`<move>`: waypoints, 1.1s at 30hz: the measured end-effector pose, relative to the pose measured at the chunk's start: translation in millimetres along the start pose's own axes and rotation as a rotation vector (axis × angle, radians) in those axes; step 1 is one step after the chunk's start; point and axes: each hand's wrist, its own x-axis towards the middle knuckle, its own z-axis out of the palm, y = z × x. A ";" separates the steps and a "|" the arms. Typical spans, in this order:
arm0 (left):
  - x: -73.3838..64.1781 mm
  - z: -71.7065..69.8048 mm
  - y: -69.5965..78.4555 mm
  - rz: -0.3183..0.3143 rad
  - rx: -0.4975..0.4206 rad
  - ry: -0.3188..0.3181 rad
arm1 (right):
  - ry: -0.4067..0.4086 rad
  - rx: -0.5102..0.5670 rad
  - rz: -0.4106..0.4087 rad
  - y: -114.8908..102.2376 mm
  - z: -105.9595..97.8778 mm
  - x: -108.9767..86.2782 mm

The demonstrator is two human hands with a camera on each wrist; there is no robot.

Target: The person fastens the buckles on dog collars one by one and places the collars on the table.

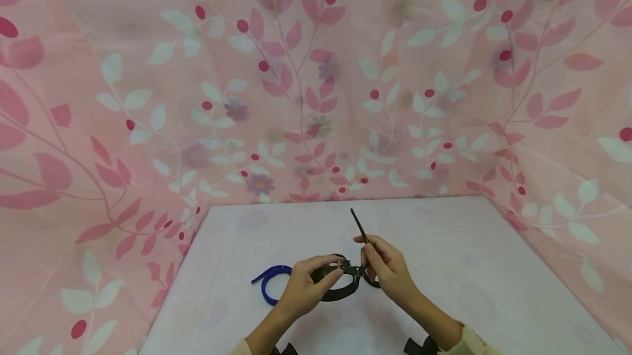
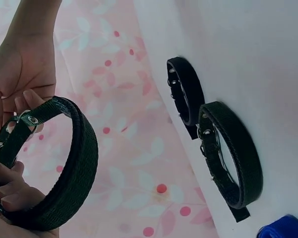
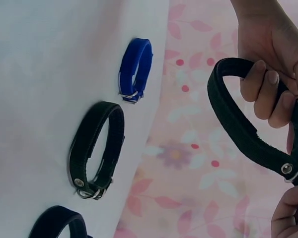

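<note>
A dark green buckle collar [image 1: 345, 292], padded and closed in a loop with metal rings and rivets, is held up between both hands. My left hand [image 1: 307, 287] grips the loop's side; in the right wrist view its fingers [image 3: 266, 94] curl through the loop. My right hand [image 1: 390, 270] pinches the strap near the buckle, and a narrow strap end [image 1: 359, 224] sticks up past its fingers. The right wrist view shows the metal rivet [image 3: 286, 168] beside a ring. Fingers hide part of the buckle.
On the white table [image 1: 237, 322] stand a blue collar [image 3: 135, 69] at left, another dark green collar [image 3: 84, 144] in the middle and a black collar [image 2: 191, 91] at right. Pink floral cloth [image 1: 306, 97] encloses the back and sides.
</note>
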 end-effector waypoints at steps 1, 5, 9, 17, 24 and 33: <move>-0.4 0.9 0.6 0.004 -0.001 -0.001 | 0.010 0.002 0.003 -0.4 0.4 -0.6; -2.0 2.9 0.2 0.031 -0.039 -0.002 | 0.036 0.016 0.009 -2.1 1.9 -1.8; -2.8 4.4 -2.0 0.074 -0.065 -0.003 | 0.033 0.026 0.000 -3.7 2.8 -1.6; -1.2 5.0 -1.5 0.079 -0.087 0.024 | 0.024 0.034 -0.077 -7.5 6.5 0.0; -4.2 7.4 20.2 0.043 0.037 0.055 | 0.025 0.001 -0.051 -3.2 6.0 -2.2; -1.2 10.8 12.3 0.047 0.015 0.051 | 0.028 -0.056 -0.093 -1.8 7.4 0.5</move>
